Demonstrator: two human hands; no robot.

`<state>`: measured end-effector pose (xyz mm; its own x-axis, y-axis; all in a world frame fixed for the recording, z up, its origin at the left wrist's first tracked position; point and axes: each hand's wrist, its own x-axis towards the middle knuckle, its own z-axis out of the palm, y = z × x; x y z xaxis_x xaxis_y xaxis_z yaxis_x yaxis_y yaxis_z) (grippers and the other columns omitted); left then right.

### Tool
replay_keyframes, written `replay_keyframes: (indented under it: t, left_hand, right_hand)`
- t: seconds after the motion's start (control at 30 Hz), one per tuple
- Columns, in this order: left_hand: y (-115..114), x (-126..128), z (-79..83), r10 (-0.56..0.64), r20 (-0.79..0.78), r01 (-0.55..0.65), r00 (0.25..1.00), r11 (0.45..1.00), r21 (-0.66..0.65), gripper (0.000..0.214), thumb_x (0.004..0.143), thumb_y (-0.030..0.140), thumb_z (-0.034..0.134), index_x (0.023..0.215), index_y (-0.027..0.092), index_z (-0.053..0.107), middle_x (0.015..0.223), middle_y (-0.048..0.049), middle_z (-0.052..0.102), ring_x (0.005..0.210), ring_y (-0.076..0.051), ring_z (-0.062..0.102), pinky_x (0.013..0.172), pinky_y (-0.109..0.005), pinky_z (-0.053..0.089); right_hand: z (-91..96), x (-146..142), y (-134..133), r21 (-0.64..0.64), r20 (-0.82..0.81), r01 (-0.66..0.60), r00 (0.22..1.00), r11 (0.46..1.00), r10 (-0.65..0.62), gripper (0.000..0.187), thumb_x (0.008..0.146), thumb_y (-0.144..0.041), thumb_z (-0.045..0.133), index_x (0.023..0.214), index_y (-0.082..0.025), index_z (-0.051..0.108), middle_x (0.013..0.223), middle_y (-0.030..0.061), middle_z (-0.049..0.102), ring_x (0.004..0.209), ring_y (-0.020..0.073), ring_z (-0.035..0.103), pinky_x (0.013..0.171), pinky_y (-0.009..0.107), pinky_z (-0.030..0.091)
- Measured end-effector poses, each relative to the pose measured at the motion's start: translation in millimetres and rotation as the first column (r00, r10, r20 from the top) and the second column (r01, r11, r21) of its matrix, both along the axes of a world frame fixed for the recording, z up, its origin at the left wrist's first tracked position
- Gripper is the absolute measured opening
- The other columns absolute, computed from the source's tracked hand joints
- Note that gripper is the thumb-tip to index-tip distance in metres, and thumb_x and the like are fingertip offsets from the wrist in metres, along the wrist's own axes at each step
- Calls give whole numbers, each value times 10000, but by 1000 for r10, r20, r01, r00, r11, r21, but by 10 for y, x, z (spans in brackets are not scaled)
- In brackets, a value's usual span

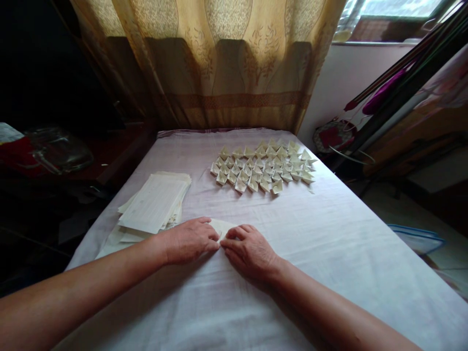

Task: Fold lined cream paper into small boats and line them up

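Left hand, right hand both narrow, fingertips pinning small cream paper piece to white-clothed surface; folded cream paper boats at twelve o'clock.

no legible text, sheet stack print blurred

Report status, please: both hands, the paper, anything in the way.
Left hand and right hand, fingertips on small paper, grip unclear. Paper lies on cloth. Sheet stack left, folded pieces ahead, both apart.
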<state>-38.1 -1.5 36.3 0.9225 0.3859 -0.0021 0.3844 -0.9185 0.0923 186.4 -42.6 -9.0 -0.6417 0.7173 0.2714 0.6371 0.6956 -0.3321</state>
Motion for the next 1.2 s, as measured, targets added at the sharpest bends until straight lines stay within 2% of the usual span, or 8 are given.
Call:
replay_keyframes:
  t: [0.07,0.13,0.27,0.5,0.8,0.93,1.07,1.2]
  left_hand:
    - [1,16,-29,-30,-9,30,1000,998,-59,222,879,99,534,1016,221,657,940,-15,700,862,-168,634,989,-343,433]
    - [-40,15,-90,38,41,-36,998,997,-62,225,913,132,519,1099,189,633,981,-52,683,916,-195,611,898,-321,476]
    - [-162,-20,-236,120,144,-115,982,993,-37,278,975,193,473,1227,197,591,1068,-68,665,969,-198,595,928,-338,474]
    - [-209,-14,-352,145,268,-162,952,986,44,259,972,210,464,1171,214,630,1211,-57,685,1081,-213,613,1016,-408,430]
    - [-272,222,-388,298,257,-334,919,936,110,139,933,311,586,996,191,617,930,-46,711,881,-229,639,850,-396,470]
    - [-212,250,-379,239,217,-277,946,947,164,97,955,223,520,916,189,602,826,-34,685,800,-208,639,820,-379,480]
    - [-124,180,-389,102,203,-149,974,961,233,188,963,90,426,951,179,591,893,-48,699,850,-178,661,950,-385,474]
    - [-45,54,-409,14,249,-64,968,980,191,205,984,104,407,992,183,596,972,-51,723,948,-162,680,1055,-394,434]
  right_hand:
    - [-39,12,-9,-3,-51,19,999,1000,-19,220,928,-223,563,1101,-250,697,1042,48,677,926,206,569,861,366,444]
    - [-58,33,-37,-8,-65,28,997,1000,-28,257,913,-202,574,1147,-217,677,1084,60,677,969,217,571,898,381,450]
    - [-50,97,-95,-9,-54,32,998,999,-32,287,909,-204,572,1184,-193,655,1160,68,671,1048,229,569,975,413,434]
    - [-96,125,-113,67,-101,177,980,982,-170,239,925,-200,555,1124,-196,688,1148,71,704,1048,234,591,945,404,460]
    - [-73,88,-29,9,-163,211,965,978,-206,172,905,-152,555,967,-209,704,1016,64,722,931,216,617,871,376,475]
    - [-67,116,4,-13,-156,201,967,979,-201,171,902,-134,550,963,-207,692,988,62,719,915,207,618,853,353,473]
    - [-91,202,70,3,-165,231,960,973,-227,161,909,-148,544,974,-197,684,990,68,720,902,205,627,842,346,479]
    - [-141,270,248,28,-196,263,948,964,-253,220,875,-119,553,1037,-180,689,1015,82,727,932,213,645,854,352,496]
